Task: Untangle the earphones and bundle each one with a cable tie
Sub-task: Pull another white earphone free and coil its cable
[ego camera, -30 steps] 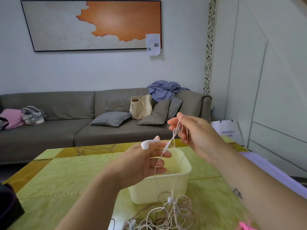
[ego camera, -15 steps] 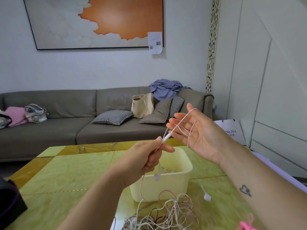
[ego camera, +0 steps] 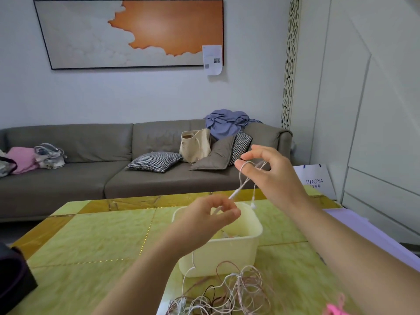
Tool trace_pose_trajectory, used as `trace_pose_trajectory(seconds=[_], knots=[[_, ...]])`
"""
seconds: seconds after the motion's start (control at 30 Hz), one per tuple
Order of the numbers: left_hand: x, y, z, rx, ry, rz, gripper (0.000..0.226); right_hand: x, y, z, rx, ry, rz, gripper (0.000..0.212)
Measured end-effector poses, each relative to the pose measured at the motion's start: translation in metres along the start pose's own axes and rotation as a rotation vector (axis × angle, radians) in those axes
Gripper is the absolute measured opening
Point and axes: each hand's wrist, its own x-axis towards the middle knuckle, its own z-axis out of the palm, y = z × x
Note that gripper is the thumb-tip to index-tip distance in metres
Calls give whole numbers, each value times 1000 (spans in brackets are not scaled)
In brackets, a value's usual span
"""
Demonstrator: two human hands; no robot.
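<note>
Left hand (ego camera: 211, 214) is raised above the worktop (ego camera: 91, 242) with its fingers curled, pinching a white earphone cable (ego camera: 240, 178) between thumb and fingertips. Right hand (ego camera: 272, 178) is higher and further away, its fingers bent, and it grips the same cable: a loop of it is hooked round the tip of one digit, though I cannot tell whether that is the thumb or the forefinger. Between the two hands the cable runs taut on a slant, with a slim inline remote (ego camera: 234, 194) on it just above the left hand. A single earbud (ego camera: 253, 205) dangles on a short strand below the right hand, hanging free over the far rim of a cream plastic bin (ego camera: 227, 253).

From the left hand the cable drops past the front of the bin to a tangle of cables (ego camera: 229, 294), white, pinkish and dark, which lies on the worktop just in front of the bin at the near edge of the view. Something thin lies inside the bin, too blurred to name. A bright pink object (ego camera: 334, 309) shows at the bottom right corner, mostly cut off.

Behind the worktop stands a grey sofa (ego camera: 91, 178) with cushions, a beige tote bag (ego camera: 195, 145) and a blue cloth (ego camera: 227, 123) on it.
</note>
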Motion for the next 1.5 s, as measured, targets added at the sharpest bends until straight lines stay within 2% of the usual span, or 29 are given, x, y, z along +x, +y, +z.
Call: trace_pose_trajectory(seconds=[0.1,0.17,0.3,0.37,0.43,0.47,0.6,0.7,0.83,0.93,1.0,1.07,1.13,1.2,1.27,1.37,1.5], knots=[[2,-2,4,71,-26,19,23,3,3,3,-56,-10,-3,16],[-1,-1,4,-47,-40,7,35,3,0,3,-71,-29,-19,24],[0,-6,-6,-955,-49,-183,55,6,-5,-1,3,-99,32,23],[3,-13,-10,-1093,-26,-278,68,8,-7,-3,108,-142,103,42],[1,-15,-10,-1022,13,-322,78,8,-12,-4,166,-160,164,56],[0,-14,-9,-939,34,-319,76,8,-14,-5,159,-171,178,60],[0,-14,-1,-505,0,-158,40,5,-20,-4,130,-205,169,54],[0,-10,-2,-281,-63,-83,38,5,-25,-2,122,-235,149,52],[0,0,2,-253,-182,-99,78,4,-27,-2,115,-296,83,59],[2,6,4,-225,-184,-134,91,5,-31,0,96,-354,34,58],[2,10,7,-169,-190,-122,82,8,-31,4,53,-376,5,59],[5,14,12,-96,-120,-46,46,12,-25,9,-25,-381,3,56],[9,17,15,-162,16,12,11,15,-18,11,-113,-379,30,50],[12,13,13,-345,56,9,17,15,-13,7,-160,-360,63,45],[6,12,6,-501,14,8,20,12,-7,-3,-154,-351,86,34],[-2,5,-7,-436,13,25,23,6,10,-22,-158,-416,162,20],[-2,6,-19,-268,40,8,27,-3,17,-35,-126,-679,304,11]])
